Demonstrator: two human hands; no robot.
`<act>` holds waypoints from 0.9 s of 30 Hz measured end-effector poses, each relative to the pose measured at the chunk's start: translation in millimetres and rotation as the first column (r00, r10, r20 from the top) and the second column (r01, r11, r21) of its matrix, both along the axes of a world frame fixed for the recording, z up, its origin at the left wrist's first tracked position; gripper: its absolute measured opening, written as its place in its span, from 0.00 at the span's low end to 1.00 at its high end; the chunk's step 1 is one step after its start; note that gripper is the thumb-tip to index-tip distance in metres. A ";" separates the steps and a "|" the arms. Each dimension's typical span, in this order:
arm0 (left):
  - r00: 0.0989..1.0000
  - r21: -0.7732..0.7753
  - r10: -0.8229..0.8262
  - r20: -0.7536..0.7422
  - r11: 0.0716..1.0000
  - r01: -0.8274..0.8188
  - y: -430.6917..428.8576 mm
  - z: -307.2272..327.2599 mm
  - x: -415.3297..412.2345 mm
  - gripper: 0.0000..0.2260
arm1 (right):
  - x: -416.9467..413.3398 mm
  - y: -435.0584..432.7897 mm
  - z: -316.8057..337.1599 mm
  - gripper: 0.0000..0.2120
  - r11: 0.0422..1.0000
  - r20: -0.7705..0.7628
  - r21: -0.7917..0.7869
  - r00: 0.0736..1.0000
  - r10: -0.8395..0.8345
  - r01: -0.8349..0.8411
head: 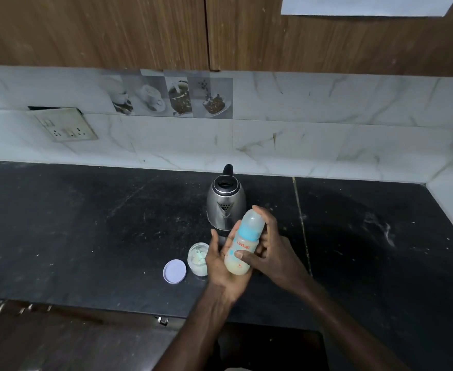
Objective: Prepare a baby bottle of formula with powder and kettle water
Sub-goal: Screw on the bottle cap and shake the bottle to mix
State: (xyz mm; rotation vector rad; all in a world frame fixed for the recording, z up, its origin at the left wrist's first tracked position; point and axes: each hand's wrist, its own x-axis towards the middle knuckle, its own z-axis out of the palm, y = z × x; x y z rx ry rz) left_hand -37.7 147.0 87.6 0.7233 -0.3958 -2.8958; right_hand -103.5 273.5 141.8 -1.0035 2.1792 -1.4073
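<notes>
- Bottle (pixel 242 243), translucent plastic, blue collar: laid along open left hand (pixel 221 266); right hand (pixel 271 253) curled round it.
- Judged step: mixing. Check clear domed cap (pixel 253 219) tight; swirl until uniform.

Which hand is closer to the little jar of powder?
The left hand. It is right beside the jar. The right hand is farther off, on the other side of the bottle.
</notes>
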 end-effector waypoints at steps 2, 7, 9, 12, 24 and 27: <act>1.000 0.007 0.010 0.008 1.000 -0.010 5.0 2.0 -0.2 0.34 | -13.0 3.3 10.2 0.48 0.993 -0.083 0.111 0.996 0.043 -0.034; 0.992 -0.099 0.051 0.112 0.994 -0.040 4.6 -3.4 -1.7 0.33 | -33.5 5.4 45.6 0.48 0.865 -0.005 -0.334 0.917 -0.399 0.374; 0.992 -0.100 0.062 0.106 0.994 -0.051 -1.3 -6.6 -5.7 0.34 | -16.5 -6.1 34.6 0.45 0.706 0.168 -0.450 0.828 -0.535 0.547; 0.991 -0.071 0.066 0.119 0.996 -0.058 -7.2 -9.7 -10.0 0.34 | 5.7 -12.6 7.5 0.47 0.925 0.036 -0.137 0.935 -0.353 0.355; 0.996 -0.051 -0.022 0.090 0.998 0.027 -14.8 -14.2 -15.6 0.31 | 13.7 -16.9 -16.3 0.50 0.956 0.086 -0.105 0.960 -0.265 0.273; 0.996 -0.022 -0.016 0.088 1.000 0.018 -13.7 -12.5 -13.5 0.30 | 7.2 -7.8 -10.5 0.47 0.983 0.046 -0.085 0.986 -0.162 0.165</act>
